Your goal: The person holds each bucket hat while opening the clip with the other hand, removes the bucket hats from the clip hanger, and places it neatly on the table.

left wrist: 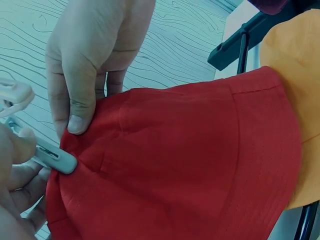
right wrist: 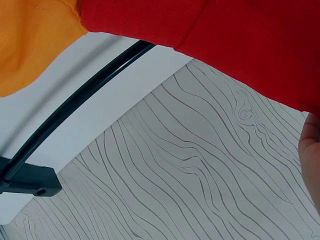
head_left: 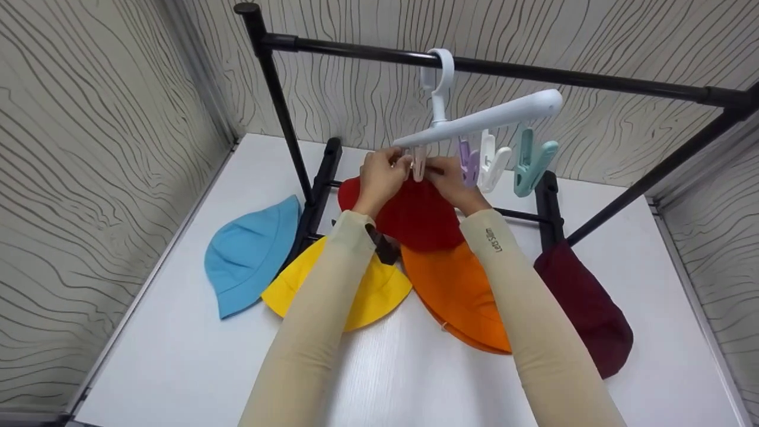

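A red hat (head_left: 424, 216) hangs below a white clip hanger (head_left: 480, 118), held up by both hands. My left hand (head_left: 382, 175) pinches a pale clothespin (head_left: 419, 163), thumb on the near side; in the left wrist view the clothespin (left wrist: 55, 157) lies over the hat's gathered edge. My right hand (head_left: 450, 181) pinches the same edge a little to the right, its thumb (left wrist: 79, 112) on the fabric and its other fingers behind. Whether the clothespin bites the cloth, I cannot tell. Purple (head_left: 469, 163), white (head_left: 492, 161) and green (head_left: 532, 163) clothespins hang to the right.
The hanger hooks over a black rack bar (head_left: 367, 52). On the white table (head_left: 391, 379) lie a blue hat (head_left: 252, 252), a yellow hat (head_left: 379, 293), an orange hat (head_left: 459, 296) and a maroon hat (head_left: 584, 308). Patterned walls (head_left: 89, 148) enclose the table.
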### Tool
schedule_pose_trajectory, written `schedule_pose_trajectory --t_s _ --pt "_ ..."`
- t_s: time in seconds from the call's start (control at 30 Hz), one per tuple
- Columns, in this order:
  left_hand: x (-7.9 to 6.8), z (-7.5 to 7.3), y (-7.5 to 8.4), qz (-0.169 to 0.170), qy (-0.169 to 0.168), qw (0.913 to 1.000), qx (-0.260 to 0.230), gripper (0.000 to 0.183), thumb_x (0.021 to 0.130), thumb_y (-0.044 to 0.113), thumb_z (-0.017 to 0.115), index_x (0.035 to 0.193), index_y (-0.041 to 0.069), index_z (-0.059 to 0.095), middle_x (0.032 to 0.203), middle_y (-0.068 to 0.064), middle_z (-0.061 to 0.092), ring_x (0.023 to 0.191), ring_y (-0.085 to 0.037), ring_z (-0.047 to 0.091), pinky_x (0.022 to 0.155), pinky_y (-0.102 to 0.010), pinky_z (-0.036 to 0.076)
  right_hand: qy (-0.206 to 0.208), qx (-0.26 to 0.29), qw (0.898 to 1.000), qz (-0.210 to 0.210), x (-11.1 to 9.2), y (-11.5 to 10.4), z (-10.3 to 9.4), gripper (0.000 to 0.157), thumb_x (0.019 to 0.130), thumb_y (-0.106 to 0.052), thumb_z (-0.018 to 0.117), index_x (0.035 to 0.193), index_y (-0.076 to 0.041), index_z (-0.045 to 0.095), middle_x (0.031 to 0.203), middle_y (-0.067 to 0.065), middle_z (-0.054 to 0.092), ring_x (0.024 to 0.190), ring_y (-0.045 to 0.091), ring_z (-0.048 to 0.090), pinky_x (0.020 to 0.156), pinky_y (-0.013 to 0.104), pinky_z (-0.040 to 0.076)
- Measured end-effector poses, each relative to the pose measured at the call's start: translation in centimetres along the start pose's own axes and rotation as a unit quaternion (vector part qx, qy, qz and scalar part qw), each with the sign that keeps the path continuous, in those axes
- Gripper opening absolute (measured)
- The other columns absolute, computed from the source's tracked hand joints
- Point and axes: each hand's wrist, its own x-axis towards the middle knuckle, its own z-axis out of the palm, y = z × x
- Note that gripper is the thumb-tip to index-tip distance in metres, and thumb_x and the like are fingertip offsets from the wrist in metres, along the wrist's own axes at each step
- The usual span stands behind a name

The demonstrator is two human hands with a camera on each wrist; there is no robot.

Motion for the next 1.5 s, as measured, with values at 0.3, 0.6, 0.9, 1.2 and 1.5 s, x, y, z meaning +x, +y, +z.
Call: schedule_pose_trajectory --t_s 0.3,0.6,0.9,1.2,1.5 --pt "0.0 -0.2 0.3 -0.036 0.006 0.9992 -0.019 0.024 0.094 0.024 0.061 0.107 0.008 0.072 0.102 -0.003 0.071 0.079 -0.013 0.058 0.069 -0.024 0.050 -0.004 0.020 1.000 -0.007 -0.4 -0.3 -0.1 0.025 0.096 -0.014 0.058 0.117 -0.006 0.069 0.109 0.013 0.071 0.098 0.025 0.067 0.088 0.041 0.053" --pt "-0.1 -0.3 0.3 -0.049 0.021 0.9983 -0.023 0.027 0.092 0.024 0.065 0.114 0.010 0.072 0.114 -0.005 0.071 0.106 -0.016 0.064 0.087 -0.029 0.053 -0.010 0.034 0.999 0.001 -0.7 -0.3 0.1 0.025 0.095 -0.011 0.058 0.117 -0.004 0.069 0.111 0.015 0.070 0.098 0.026 0.065 0.090 0.042 0.052" --pt "-0.1 -0.3 0.3 -0.029 0.030 0.9990 -0.013 0.024 0.091 0.024 0.065 0.110 0.013 0.074 0.112 -0.003 0.072 0.110 -0.016 0.063 0.097 -0.035 0.047 -0.037 0.074 0.995 0.050 -1.0 -0.3 0.3 0.028 0.098 -0.017 0.056 0.123 -0.009 0.067 0.114 0.012 0.069 0.104 0.024 0.062 0.100 0.040 0.047" --pt "-0.1 -0.3 0.3 -0.027 0.037 0.9989 -0.015 0.025 0.091 0.023 0.065 0.111 0.012 0.074 0.112 -0.004 0.072 0.110 -0.017 0.063 0.097 -0.036 0.047 -0.041 0.061 0.996 0.053 -1.3 -0.6 0.5 0.028 0.098 -0.018 0.055 0.122 -0.011 0.067 0.111 0.011 0.070 0.101 0.024 0.064 0.101 0.040 0.047" --pt "-0.2 -0.3 0.2 -0.032 0.035 0.9987 -0.017 0.027 0.092 0.024 0.064 0.115 0.012 0.071 0.117 -0.004 0.069 0.115 -0.018 0.061 0.100 -0.035 0.047 -0.050 0.066 0.995 0.058 -1.4 -0.6 0.6 0.029 0.098 -0.021 0.055 0.124 -0.013 0.066 0.111 0.010 0.070 0.101 0.025 0.065 0.101 0.040 0.048"
